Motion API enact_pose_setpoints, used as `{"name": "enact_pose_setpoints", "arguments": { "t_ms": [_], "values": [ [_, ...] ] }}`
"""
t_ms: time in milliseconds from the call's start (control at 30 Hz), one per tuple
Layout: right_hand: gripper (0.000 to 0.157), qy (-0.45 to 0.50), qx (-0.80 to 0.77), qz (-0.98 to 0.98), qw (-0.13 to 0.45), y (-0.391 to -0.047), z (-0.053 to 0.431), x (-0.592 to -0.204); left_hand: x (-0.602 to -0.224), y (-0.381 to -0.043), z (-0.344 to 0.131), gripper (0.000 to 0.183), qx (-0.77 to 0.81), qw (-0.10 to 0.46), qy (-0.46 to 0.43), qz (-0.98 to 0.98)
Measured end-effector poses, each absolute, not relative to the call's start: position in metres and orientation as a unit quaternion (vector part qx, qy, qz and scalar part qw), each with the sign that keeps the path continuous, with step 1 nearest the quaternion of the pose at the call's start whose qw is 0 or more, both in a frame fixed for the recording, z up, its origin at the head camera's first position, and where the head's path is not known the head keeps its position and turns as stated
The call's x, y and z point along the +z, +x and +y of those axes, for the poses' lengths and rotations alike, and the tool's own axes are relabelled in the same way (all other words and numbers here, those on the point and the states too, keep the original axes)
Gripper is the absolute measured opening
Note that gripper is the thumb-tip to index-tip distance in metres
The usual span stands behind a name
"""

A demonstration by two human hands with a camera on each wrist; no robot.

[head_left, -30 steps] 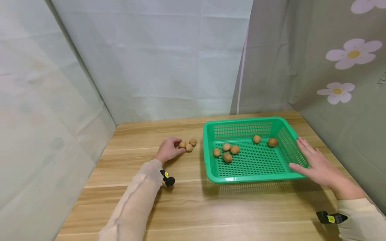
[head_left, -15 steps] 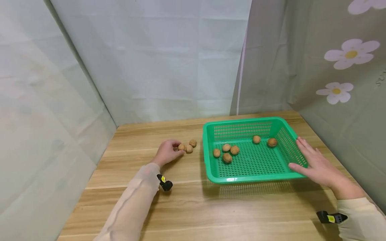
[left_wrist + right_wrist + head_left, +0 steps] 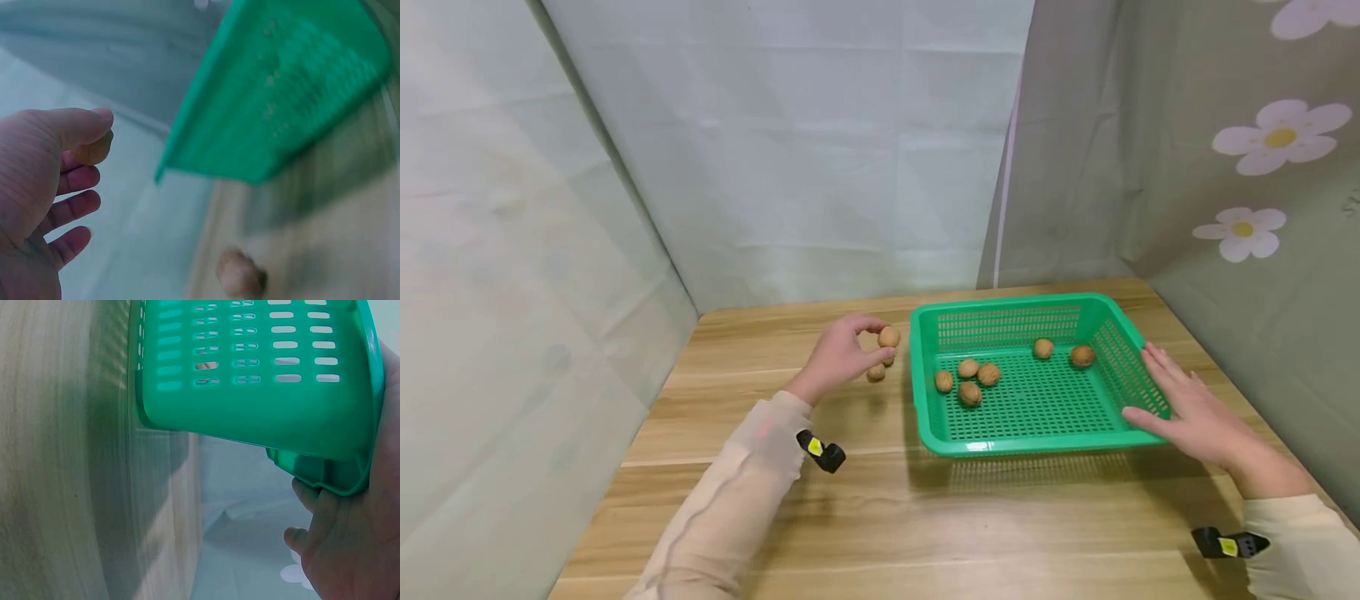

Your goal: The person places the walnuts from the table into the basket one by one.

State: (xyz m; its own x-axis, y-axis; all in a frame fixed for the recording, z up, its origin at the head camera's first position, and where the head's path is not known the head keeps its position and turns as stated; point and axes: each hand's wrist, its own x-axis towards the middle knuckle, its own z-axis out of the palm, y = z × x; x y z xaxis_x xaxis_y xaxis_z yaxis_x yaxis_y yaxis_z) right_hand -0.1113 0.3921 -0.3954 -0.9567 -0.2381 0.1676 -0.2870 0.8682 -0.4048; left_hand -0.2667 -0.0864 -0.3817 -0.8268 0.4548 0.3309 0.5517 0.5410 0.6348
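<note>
A walnut (image 3: 889,337) is pinched between the thumb and fingers of my left hand (image 3: 842,354), raised a little above the table left of the basket. The same walnut (image 3: 94,149) shows in the left wrist view, partly covered by the thumb. Below the hand, another walnut (image 3: 876,372) lies on the table, and one more is mostly hidden behind the held one. Several walnuts (image 3: 970,394) sit inside the green plastic basket (image 3: 1045,446). My right hand (image 3: 1195,417) rests with extended fingers on the basket's right rim, near its front corner.
The wooden table (image 3: 1000,533) runs up to a pale curtain (image 3: 820,167) at the back. A grey flowered curtain (image 3: 1262,317) hangs along the right side, and pale fabric (image 3: 535,333) on the left.
My left hand has lifted a walnut from the group on the table and moved up and right toward the basket. The right hand stays on the rim.
</note>
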Motion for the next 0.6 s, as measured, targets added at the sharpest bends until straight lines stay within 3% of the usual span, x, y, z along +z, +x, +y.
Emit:
{"name": "enact_pose_setpoints", "arguments": {
  "t_ms": [300, 600],
  "values": [
    [0.088, 0.141, 0.217, -0.964, 0.057, -0.109, 0.394, -0.399, -0.349, -0.273, -0.019, 0.039, -0.381, 0.016, -0.362, -0.851],
    [0.089, 0.128, 0.222, -0.965, 0.054, -0.112, 0.395, -0.398, -0.348, -0.291, 0.039, 0.039, -0.384, -0.033, -0.370, -0.845]
  ]
}}
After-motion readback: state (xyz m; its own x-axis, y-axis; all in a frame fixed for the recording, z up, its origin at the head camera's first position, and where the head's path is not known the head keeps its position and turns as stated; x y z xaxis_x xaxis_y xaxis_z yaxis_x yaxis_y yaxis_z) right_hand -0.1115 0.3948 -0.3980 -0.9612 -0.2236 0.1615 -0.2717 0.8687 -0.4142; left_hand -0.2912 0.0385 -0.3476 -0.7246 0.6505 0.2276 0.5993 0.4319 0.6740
